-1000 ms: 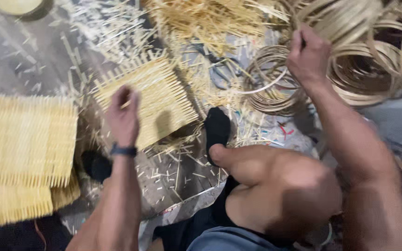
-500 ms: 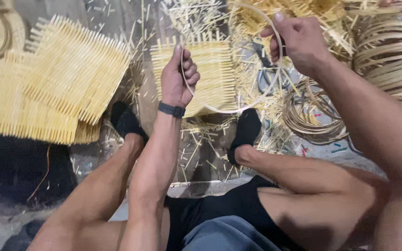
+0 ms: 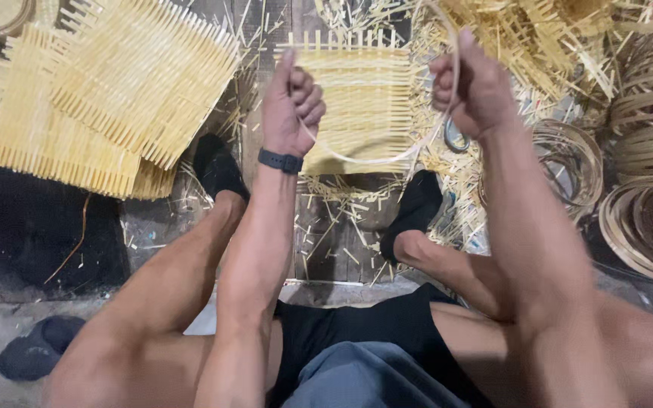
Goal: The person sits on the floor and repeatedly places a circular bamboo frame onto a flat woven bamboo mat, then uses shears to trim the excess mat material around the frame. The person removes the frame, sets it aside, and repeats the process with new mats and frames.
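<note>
Since half a second ago both hands have drawn nearer the camera and closer together, and the thin cane strip (image 3: 372, 160) between them now sags in a shallow loop instead of standing as a taller arc. The left hand (image 3: 290, 106) is curled into a fist around one end of the strip, forefinger raised, a dark band at the wrist. The right hand (image 3: 471, 89) is likewise closed on the other end, and there the strip rises past the knuckles and curves up over the fist. Its long axis runs left to right between the fists, belly hanging toward the person, held in the air above the woven mat (image 3: 364, 98).

That mat lies flat on the floor between the two black-socked feet, its slat ends pointing away from the person. How far the strip runs inside either fist cannot be seen, and its upper tail blurs against the pale clutter. Something small and metal-looking by the right wrist is too hidden to make out.

To the left, finished mats (image 3: 115, 91) lie stacked and skewed, their edges bristling. Coiled cane hoops (image 3: 644, 219) pile up at the right, partly cut off by the frame edge, and a loose heap of split slats (image 3: 538, 38) lies beyond the right hand. Worn floorboards (image 3: 326, 234) are littered with short offcuts; a dark slipper (image 3: 35, 351) sits by the left knee.
</note>
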